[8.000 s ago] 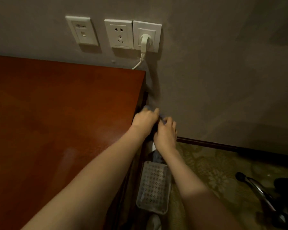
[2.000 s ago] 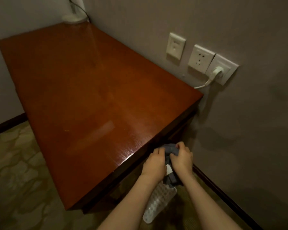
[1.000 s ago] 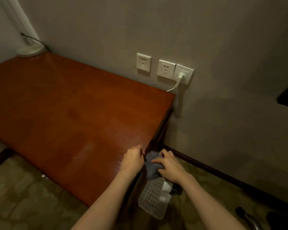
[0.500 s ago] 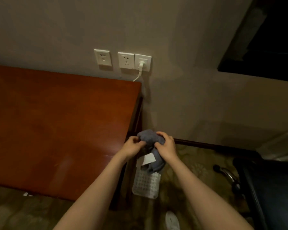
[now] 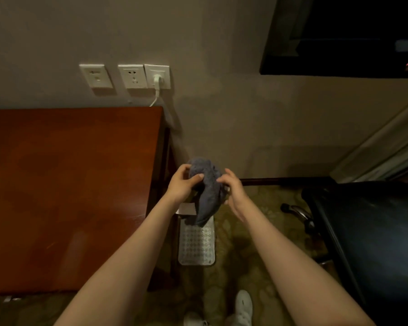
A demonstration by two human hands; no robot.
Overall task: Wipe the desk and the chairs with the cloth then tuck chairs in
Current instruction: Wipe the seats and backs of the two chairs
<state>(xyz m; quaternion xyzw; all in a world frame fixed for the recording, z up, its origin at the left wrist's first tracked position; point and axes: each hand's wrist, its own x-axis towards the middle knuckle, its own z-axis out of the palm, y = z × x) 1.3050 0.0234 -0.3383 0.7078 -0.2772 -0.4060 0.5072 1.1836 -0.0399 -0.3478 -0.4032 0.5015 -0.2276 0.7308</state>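
Left hand [image 5: 181,184] grips the bunched top of the grey cloth [image 5: 207,191], with the thumb in front and the fingers curled behind. My right hand [image 5: 233,191] pinches the same cloth from the other side with bent fingers. The cloth is in the air between them and its lower end hangs down. A white label [image 5: 186,210] shows below my left hand.

Just to the left is the right end of the red-brown wooden counter [image 5: 68,184]; the cloth is beside this end, not on the top.

Lower, on the patterned carpet [image 5: 245,267], a clear plastic mat [image 5: 196,243] lies close to the counter's side, under the hanging cloth. My white shoe [image 5: 243,307] is near the bottom edge of the view. To the right stands the black chair [image 5: 375,243], apart from the counter.

Farther, on the grey wall, white socket plates [image 5: 133,76] sit above the counter's back edge. A white plug [image 5: 156,80] is in the rightmost one. At the upper right is a dark screen [image 5: 351,36].
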